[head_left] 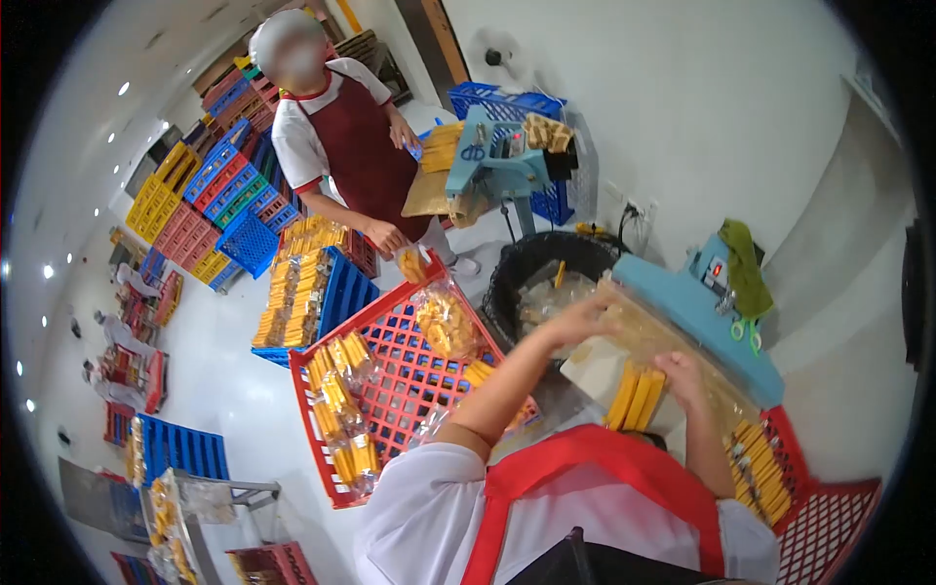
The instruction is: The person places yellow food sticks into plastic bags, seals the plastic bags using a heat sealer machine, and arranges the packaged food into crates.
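My left hand (583,320) reaches over the tan board of a light blue bag sealer (697,322), fingers stretched out and apart. Nothing shows in it. My right hand (682,376) is closed, its fingers curled at the upper corner of a clear pack of yellow sticks (634,398). That pack lies on the pale work surface in front of my chest. Just beyond my left hand stands a black-lined bin (507,283) with clear plastic inside. Green-handled scissors (747,334) and a green cloth (743,268) hang on the sealer.
A red crate (395,375) with several yellow packs stands to my left. Another red crate (819,517) stands at my right, beside more packs (759,473). Across from me a co-worker in a maroon apron (366,156) holds a pack (409,263) near a second sealer (497,161).
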Tool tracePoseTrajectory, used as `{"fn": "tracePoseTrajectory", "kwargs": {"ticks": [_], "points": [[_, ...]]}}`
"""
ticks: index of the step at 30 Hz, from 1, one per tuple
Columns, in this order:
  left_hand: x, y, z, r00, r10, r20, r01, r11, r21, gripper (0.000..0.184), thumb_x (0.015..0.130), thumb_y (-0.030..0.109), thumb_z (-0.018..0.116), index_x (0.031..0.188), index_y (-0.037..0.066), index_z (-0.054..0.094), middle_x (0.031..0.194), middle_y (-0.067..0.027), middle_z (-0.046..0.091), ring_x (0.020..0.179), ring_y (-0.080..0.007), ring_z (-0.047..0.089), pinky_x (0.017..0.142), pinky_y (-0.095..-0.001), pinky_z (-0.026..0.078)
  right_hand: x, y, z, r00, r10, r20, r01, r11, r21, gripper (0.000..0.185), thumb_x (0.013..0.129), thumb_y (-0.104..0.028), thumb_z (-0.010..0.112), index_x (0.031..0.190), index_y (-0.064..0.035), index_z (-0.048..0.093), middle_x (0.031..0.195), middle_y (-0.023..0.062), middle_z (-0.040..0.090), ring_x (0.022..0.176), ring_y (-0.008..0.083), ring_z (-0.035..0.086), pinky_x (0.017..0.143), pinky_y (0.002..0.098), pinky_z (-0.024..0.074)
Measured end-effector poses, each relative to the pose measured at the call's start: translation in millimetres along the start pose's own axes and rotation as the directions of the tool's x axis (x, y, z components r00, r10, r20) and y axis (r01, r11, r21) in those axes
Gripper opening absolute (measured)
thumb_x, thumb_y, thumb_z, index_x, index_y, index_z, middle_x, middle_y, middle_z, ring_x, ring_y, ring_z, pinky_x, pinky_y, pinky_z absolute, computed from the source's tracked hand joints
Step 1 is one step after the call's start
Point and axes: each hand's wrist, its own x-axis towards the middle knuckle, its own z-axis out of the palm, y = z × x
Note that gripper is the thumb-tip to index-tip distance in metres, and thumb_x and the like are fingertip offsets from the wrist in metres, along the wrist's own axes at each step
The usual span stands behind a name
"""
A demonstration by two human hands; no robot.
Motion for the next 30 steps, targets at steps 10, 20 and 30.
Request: {"fn": "tracePoseTrajectory", "kwargs": {"ticks": [10, 20, 30], "points": [[-31.8, 10.3, 75.9, 0.993, -0.119, -0.025, 0.118, 0.992, -0.032, 0.017, 0.076, 0.021, 0.060, 0.083, 0.006, 0.064, 0.085, -0.0072, 0.058, 0.088, -0.0197, 0.051, 0.079, -0.0286, 0.038, -29.0, -26.5, 8.5, 0.990, -0.130, 0.049, 0.129, 0.991, 0.021, 0.018, 0.076, -0.018, 0.060, 0.078, -0.0001, 0.061, 0.064, -0.0023, 0.053, 0.062, 0.0058, 0.046, 0.056, 0.0207, 0.0371], [-4.0, 48.1, 90.8, 0.920, 0.266, 0.289, -0.335, 0.915, 0.225, 0.013, 0.069, 0.021, 0.064, 0.078, 0.011, 0.063, 0.097, -0.0092, 0.052, 0.107, -0.0305, 0.039, 0.091, -0.0408, 0.028, -66.7, -66.1, -10.6, 0.950, 0.168, 0.263, -0.074, 0.940, -0.333, 0.019, 0.075, -0.021, 0.059, 0.070, -0.0031, 0.057, 0.061, 0.0017, 0.055, 0.054, 0.0099, 0.053, 0.047, 0.0224, 0.0408], [-42.3, 47.6, 95.2, 0.944, 0.305, 0.127, -0.328, 0.817, 0.475, 0.057, 0.058, 0.038, 0.071, 0.107, 0.014, 0.056, 0.119, -0.0112, 0.044, 0.111, -0.0347, 0.036, 0.093, -0.0471, 0.024, -68.7, -35.3, 5.4, 0.961, 0.203, 0.187, -0.270, 0.827, 0.493, 0.019, 0.083, -0.026, 0.051, 0.085, -0.0070, 0.055, 0.067, 0.0013, 0.053, 0.053, 0.0106, 0.047, 0.050, 0.0239, 0.0380]]}}
